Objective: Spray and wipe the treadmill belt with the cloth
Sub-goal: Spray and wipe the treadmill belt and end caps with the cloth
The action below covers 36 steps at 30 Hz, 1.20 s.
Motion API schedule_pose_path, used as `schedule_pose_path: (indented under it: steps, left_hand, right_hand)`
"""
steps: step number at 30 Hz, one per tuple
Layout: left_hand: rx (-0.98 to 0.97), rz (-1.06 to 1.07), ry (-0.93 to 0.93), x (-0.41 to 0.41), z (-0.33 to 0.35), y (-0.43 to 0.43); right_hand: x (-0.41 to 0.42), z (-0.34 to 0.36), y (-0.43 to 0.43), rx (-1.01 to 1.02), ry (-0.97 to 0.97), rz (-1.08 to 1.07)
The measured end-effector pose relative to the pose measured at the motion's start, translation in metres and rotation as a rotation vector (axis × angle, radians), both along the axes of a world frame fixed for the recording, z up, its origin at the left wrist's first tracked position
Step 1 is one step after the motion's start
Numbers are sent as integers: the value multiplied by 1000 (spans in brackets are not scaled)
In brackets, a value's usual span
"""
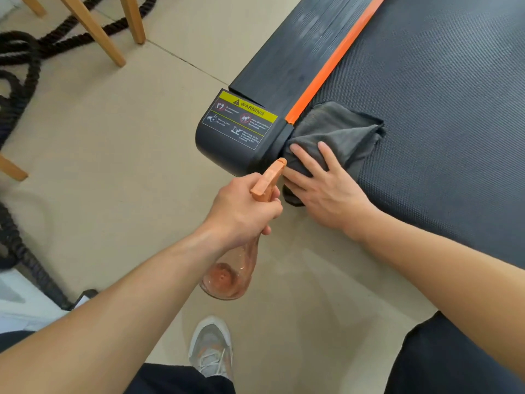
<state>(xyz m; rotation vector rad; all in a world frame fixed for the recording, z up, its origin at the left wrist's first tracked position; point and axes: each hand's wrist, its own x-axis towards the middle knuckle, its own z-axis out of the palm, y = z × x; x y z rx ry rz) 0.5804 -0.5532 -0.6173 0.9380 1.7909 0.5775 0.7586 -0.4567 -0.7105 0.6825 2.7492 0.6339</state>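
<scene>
My cloth is soft grey microfibre, napped and matt. The belt is rough, finely textured black rubber. My bottle is clear, glossy pink plastic; the end cap is smooth, matt plastic.

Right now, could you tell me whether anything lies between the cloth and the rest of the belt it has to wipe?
Nothing visible does. The right hand presses the cloth on the belt beside the orange strip; the belt beyond is bare.

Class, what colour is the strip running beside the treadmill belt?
The strip is bright orange, seen clearly in the head view.
</scene>
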Motion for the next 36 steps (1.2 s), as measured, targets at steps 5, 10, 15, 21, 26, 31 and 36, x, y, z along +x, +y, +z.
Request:
schedule_pose_path:
  steps: [5,10,15,21,26,31,36]
  left_hand:
    - [19,-1,-33,1,6,-1]
    - [4,9,2,-6,6,-5]
    - [-7,12,8,-5,7,-6]
    - [-7,-26,2,5,4,-5]
    - [10,-22,-16,8,5,-6]
    - [63,-21,-33,8,9,1]
    - [108,-49,-44,14,9,12]
  right_hand:
    - [72,5,-32,-3,-12,-70]
    - [71,4,-32,-12,-42,-75]
    - [20,2,-18,-17,-80,-42]
    - [42,-1,-27,-7,33,-146]
    - [80,13,-40,-98,132,-346]
    - [33,23,-8,-231,246,-499]
    - [-10,32,28,-383,314,-579]
